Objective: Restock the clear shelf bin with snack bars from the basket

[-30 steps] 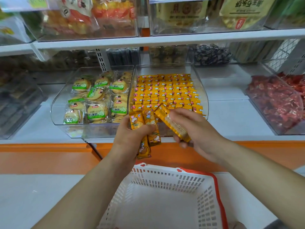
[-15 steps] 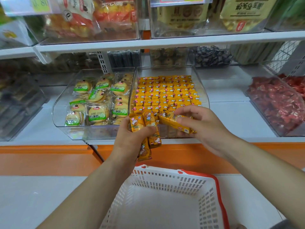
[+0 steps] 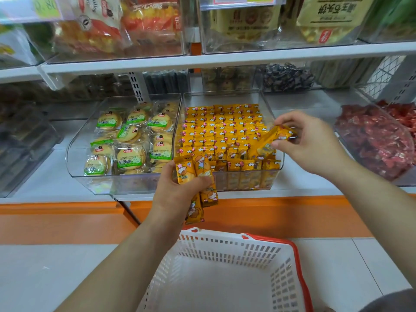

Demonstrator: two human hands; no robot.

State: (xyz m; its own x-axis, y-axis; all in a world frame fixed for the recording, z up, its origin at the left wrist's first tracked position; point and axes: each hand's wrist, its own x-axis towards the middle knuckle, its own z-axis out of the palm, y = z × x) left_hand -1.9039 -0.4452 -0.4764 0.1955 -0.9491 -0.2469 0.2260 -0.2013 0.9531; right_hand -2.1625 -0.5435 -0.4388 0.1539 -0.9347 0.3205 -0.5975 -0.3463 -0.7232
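**A:** What were the hands doing?

**B:** The right hand [image 3: 315,143] pinched a single snack bar [image 3: 273,137] between thumb and fingertips. It held the bar tilted just above the packed rows, at the right front corner of the clear shelf bin [image 3: 225,97]. The left hand [image 3: 177,192] had its fingers curled round a small bunch of spare bars [image 3: 198,176], just in front of the bin and above the basket [image 3: 225,246].

**A:** Why split the work that way?

**B:** I'd guess the left hand served as a holder while the right fed bars in one at a time. That way each could be stood on end to match the rows (the bin looked close to full, so gaps were tight).

**A:** Was anything left in the basket?

**B:** No bars showed in the part in view, so I judged those in hand to be about the last.

**A:** And the surroundings?

**B:** The bin sat on a white shelf [image 3: 299,176], side by side with a biscuit bin [image 3: 126,134] on its left. A bin of red sweets [image 3: 378,136] stood well apart to the right. An orange strip [image 3: 67,221] ran below the shelf edge, and bagged snacks filled the upper shelf [image 3: 225,58].
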